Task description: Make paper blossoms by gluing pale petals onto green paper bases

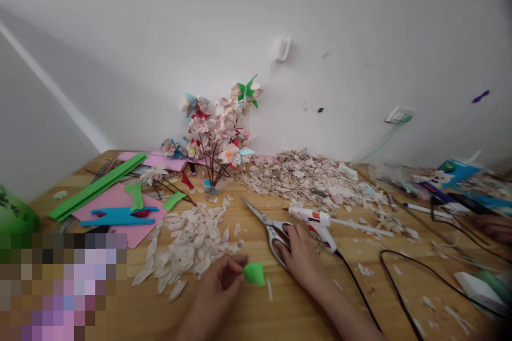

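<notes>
My left hand (222, 285) pinches a small piece of green crepe paper (254, 274) at its left edge, just above the table. On the right, my right hand (303, 256) has its fingers at the handles of a pair of metal scissors (270, 225). The scissors lie on the wood, blades pointing up and left. Beyond my left hand spreads a pile of pale dried petals (192, 240). A white hot glue gun (320, 221) rests on its side just past my right hand, its black cord running toward the front edge.
Handmade flowers (224, 122) on thin stems stand in a small holder by the wall. Folded green paper (98, 186) and pink sheets (120, 197) lie left. A heap of dried flakes (300, 176) covers the back. Another person's hand (494, 228) shows at far right.
</notes>
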Action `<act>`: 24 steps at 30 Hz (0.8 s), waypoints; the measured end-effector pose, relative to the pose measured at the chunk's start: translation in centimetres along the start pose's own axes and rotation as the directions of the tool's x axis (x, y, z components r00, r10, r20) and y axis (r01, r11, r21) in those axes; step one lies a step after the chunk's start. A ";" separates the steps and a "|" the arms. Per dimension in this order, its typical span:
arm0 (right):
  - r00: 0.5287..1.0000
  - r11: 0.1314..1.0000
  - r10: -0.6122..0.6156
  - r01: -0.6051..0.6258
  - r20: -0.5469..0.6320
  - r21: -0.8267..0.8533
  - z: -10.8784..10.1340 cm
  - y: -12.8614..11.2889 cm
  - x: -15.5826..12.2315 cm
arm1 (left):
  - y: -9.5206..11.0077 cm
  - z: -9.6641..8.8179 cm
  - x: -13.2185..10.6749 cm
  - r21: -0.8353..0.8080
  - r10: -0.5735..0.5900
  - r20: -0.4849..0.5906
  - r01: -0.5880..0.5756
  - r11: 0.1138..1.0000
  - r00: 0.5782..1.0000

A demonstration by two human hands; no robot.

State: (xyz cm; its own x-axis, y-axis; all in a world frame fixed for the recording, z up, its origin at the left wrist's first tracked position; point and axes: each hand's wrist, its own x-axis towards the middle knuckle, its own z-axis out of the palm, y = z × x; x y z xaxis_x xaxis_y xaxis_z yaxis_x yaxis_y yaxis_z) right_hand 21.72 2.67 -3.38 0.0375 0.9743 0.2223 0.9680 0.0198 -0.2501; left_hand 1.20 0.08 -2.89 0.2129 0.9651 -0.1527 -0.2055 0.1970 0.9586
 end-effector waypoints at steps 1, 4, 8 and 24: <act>1.000 1.000 -0.001 0.001 0.002 0.002 0.1 0.2 0.0 | 0.2 -0.2 0.2 0.004 0.007 -0.006 -0.007 1.000 1.000; 1.000 1.000 -0.007 0.006 0.001 0.012 0.4 0.7 0.0 | 0.9 -0.9 1.0 -0.006 0.023 -0.049 -0.023 1.000 0.999; 1.000 0.999 -0.024 0.023 0.009 0.028 -0.2 1.4 0.0 | 1.8 -1.9 1.8 -0.012 0.029 -0.141 -0.031 0.999 0.990; 0.854 0.768 -0.255 -0.107 0.454 0.632 -4.9 -1.2 -2.0 | 2.3 -1.5 1.0 0.026 0.039 -0.148 -0.035 0.999 0.988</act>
State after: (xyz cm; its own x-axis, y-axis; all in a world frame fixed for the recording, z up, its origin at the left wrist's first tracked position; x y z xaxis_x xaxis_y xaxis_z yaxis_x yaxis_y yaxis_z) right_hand 21.72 -0.44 1.13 -0.3272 0.9287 -0.1746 0.5827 0.0528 -0.8110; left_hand -0.51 1.79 -1.20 0.0614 0.9869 -0.1491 -0.1883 0.1582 0.9693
